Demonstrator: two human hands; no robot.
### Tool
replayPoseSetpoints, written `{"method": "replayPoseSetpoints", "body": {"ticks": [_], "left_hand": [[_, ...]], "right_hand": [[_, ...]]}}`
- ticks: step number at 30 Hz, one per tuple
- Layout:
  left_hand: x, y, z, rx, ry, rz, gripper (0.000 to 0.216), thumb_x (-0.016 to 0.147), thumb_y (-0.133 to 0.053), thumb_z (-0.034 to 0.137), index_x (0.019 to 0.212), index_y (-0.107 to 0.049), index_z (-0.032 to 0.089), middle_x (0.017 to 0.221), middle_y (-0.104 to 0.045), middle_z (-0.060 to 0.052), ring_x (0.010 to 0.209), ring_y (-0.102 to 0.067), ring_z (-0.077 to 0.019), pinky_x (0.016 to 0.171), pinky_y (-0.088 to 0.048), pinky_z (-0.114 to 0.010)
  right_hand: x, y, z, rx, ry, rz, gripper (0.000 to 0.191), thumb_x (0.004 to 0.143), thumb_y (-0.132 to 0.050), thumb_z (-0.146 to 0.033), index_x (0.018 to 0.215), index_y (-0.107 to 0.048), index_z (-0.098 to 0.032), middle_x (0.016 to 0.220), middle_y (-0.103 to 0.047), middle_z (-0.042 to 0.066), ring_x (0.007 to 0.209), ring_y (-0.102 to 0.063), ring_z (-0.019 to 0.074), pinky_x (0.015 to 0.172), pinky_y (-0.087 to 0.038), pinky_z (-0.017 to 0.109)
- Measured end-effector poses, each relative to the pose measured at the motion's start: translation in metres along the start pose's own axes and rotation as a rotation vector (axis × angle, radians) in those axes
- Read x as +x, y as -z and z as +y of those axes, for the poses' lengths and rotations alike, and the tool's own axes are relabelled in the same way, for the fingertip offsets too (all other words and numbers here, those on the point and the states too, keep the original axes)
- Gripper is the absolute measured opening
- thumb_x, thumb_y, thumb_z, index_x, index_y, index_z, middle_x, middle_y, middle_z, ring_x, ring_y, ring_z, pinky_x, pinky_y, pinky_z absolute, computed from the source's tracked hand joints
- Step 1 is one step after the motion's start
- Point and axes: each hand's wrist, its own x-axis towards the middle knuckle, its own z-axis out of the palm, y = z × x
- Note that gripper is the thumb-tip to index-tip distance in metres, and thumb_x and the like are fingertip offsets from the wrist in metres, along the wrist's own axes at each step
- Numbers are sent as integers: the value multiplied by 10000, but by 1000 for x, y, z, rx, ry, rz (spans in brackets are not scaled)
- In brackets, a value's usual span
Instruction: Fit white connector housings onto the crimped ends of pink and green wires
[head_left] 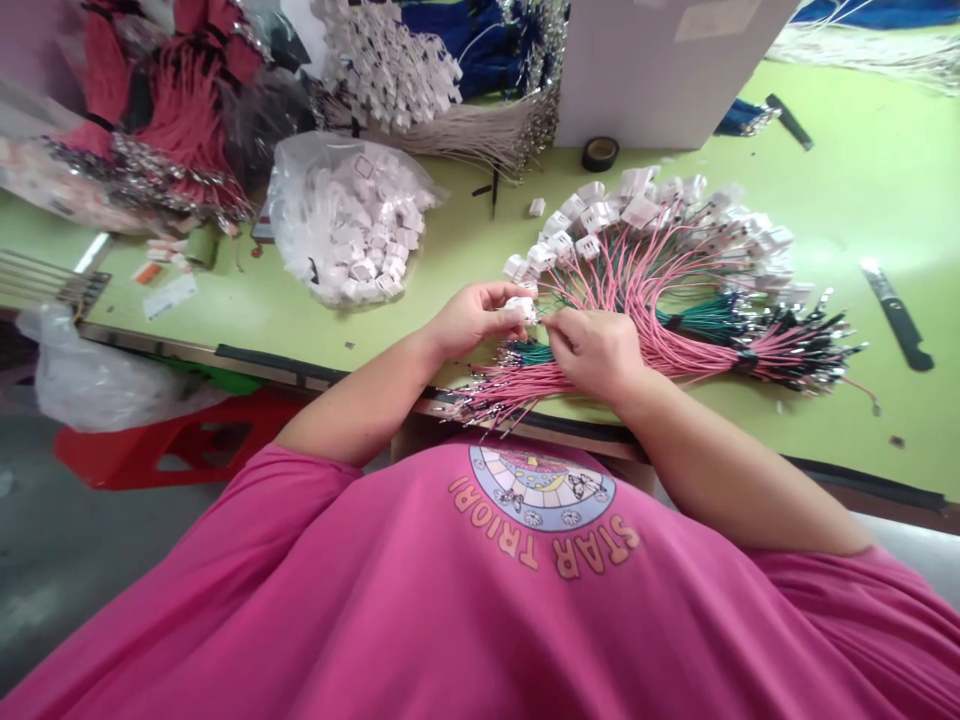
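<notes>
Between the thumb and fingers of my left hand (472, 322) is a small white plastic connector housing (521, 309). My right hand (596, 348) is pinched closed just to its right, on a thin wire whose tip meets the housing; the wire's end is hidden by the fingers. Under and beside my right hand lie pink wires (615, 275) and green wires (705, 318) in bundles, with bare metal terminals at their ends. Many of the pink wires carry white housings (641, 210) at their far ends, fanned out behind my hands.
A clear plastic bag of white housings (367, 225) lies left of my hands. Behind stand a white box (645, 70), black tape (600, 153) and more wire bundles (180, 120). A utility knife (896, 315) lies at the right. A red stool (180, 440) is below the table edge.
</notes>
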Motion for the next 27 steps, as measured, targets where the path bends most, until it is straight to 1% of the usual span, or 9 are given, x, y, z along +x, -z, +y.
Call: {"method": "replayPoseSetpoints", "body": {"ticks": [3, 6, 8, 11, 15, 17, 22, 27], "left_hand": [[0, 0, 0, 3, 5, 14, 577, 608, -914, 428, 1046, -668, 145, 780, -718, -10, 642, -672, -91, 633, -535, -216], [-1, -1, 2, 1, 6, 15, 574, 598, -919, 423, 1032, -671, 142, 780, -717, -6, 627, -666, -86, 626, -533, -217], [-2, -3, 4, 12, 11, 21, 578, 585, -924, 424, 1019, -674, 134, 772, -715, -6, 606, -655, -83, 622, -535, -227], [-4, -7, 7, 51, 34, 51, 607, 541, -939, 432, 990, -678, 118, 757, -709, -5, 577, -635, -80, 612, -540, -241], [-6, -14, 8, 89, 56, 84, 634, 482, -954, 452, 937, -680, 106, 745, -700, 2, 556, -624, -70, 575, -533, -227], [-6, -15, 8, 94, 47, 90, 638, 472, -952, 469, 916, -676, 103, 708, -687, 11, 538, -615, -67, 555, -526, -219], [-4, -15, 6, 76, -1, 152, 650, 455, -950, 488, 911, -676, 114, 728, -698, 10, 563, -630, -68, 572, -544, -216], [-3, -16, 1, 93, 2, 121, 662, 458, -943, 505, 924, -676, 116, 746, -704, 0, 598, -645, -82, 599, -558, -231]], "right_hand": [[0, -3, 1, -134, 59, 22, 316, 936, -416, -246, 749, -660, -172, 685, -693, 73, 575, -533, 156, 588, -295, 305], [0, -3, 3, -187, 99, 57, 324, 943, -402, -237, 725, -633, -173, 646, -669, 61, 556, -511, 147, 583, -284, 303], [-1, -3, 2, -204, 126, 37, 325, 946, -391, -228, 722, -621, -177, 635, -658, 55, 553, -503, 145, 584, -277, 305], [0, -4, -2, -211, 140, -30, 314, 947, -374, -210, 751, -617, -179, 648, -658, 57, 570, -511, 152, 587, -265, 309], [2, -8, -6, -191, 104, -123, 288, 947, -369, -185, 829, -631, -167, 711, -688, 76, 607, -549, 164, 591, -267, 307], [4, -9, -6, -153, 75, -142, 284, 954, -373, -195, 857, -639, -164, 751, -709, 83, 626, -574, 170, 591, -276, 304], [4, -7, -6, -7, -65, -73, 256, 959, -418, -249, 993, -650, -146, 877, -748, 110, 719, -650, 203, 626, -364, 303], [6, -9, -9, -86, -63, -198, 299, 966, -364, -209, 1013, -642, -109, 937, -736, 163, 754, -664, 241, 652, -400, 330]]}}
